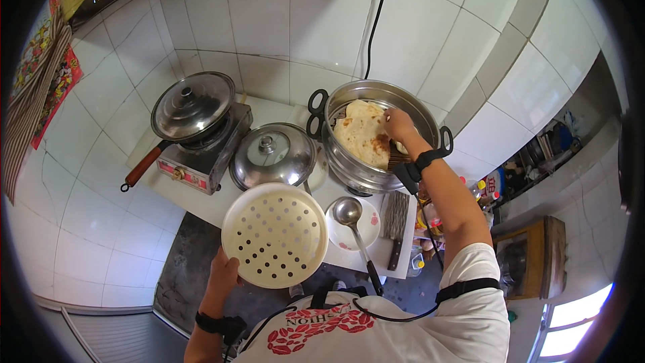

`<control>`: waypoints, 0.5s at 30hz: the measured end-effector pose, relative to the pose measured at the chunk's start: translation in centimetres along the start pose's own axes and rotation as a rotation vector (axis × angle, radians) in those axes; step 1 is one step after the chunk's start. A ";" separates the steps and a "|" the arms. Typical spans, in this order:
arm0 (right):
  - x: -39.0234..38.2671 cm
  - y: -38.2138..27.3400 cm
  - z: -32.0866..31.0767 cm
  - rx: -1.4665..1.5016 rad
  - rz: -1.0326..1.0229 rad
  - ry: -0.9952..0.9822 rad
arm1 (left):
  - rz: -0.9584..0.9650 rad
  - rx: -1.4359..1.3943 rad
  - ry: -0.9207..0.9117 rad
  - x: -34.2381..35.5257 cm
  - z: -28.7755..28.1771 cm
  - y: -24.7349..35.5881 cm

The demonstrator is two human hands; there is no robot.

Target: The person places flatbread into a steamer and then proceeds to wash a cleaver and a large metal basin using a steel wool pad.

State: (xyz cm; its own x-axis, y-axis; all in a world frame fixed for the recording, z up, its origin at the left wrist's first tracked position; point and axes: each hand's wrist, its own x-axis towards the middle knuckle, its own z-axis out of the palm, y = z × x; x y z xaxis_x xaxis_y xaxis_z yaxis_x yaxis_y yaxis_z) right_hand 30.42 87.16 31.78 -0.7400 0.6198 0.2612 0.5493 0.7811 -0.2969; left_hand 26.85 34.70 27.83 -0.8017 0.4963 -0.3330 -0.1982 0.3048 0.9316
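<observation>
On the tabletop [213, 206] I view a steel steamer pot [349, 163]; nearer the wearer, leftward, a perforated tray [231, 223]; inside the pot, a flatbread [359, 134], long axis roughly fore-and-aft, right hand [399, 125] nearer; of the hands, the right appears to pinch its right edge, the left hand [225, 273] grips the tray's rim

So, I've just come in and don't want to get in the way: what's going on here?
A person is handling flatbread with both hands busy. The left hand holds a cream perforated tray by its rim. The right hand reaches into a two-handled metal pot, fingers at the edge of a browned flatbread. The tray has no bread on it. Nearby, a ladle rests on a plate.
</observation>
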 end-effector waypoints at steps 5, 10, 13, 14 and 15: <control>-1.1 -2.0 -2.2 -0.073 -0.073 -0.173 | 0.082 0.023 -0.031 0.3 0.1 0.7; -2.9 -4.4 -4.7 -0.370 0.007 -0.213 | 0.060 0.048 -0.075 1.0 0.2 1.8; -6.6 -6.9 -8.7 -0.053 -0.181 0.203 | 0.057 0.071 -0.105 1.3 0.7 2.1; -8.2 -8.1 -10.0 0.104 -0.198 0.164 | 0.075 0.083 -0.120 1.5 0.7 2.1; -9.9 -9.8 -10.6 0.265 -0.217 0.122 | 0.066 0.103 -0.124 1.8 0.3 1.6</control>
State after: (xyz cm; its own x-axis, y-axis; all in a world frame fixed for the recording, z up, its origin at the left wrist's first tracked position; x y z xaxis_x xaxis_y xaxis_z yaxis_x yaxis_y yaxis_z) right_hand 36.52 74.18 41.87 -0.7678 0.4586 0.4474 0.2530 0.8586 -0.4459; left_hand 25.30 36.33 28.73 -0.7340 0.6126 -0.2932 -0.0837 0.3468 0.9342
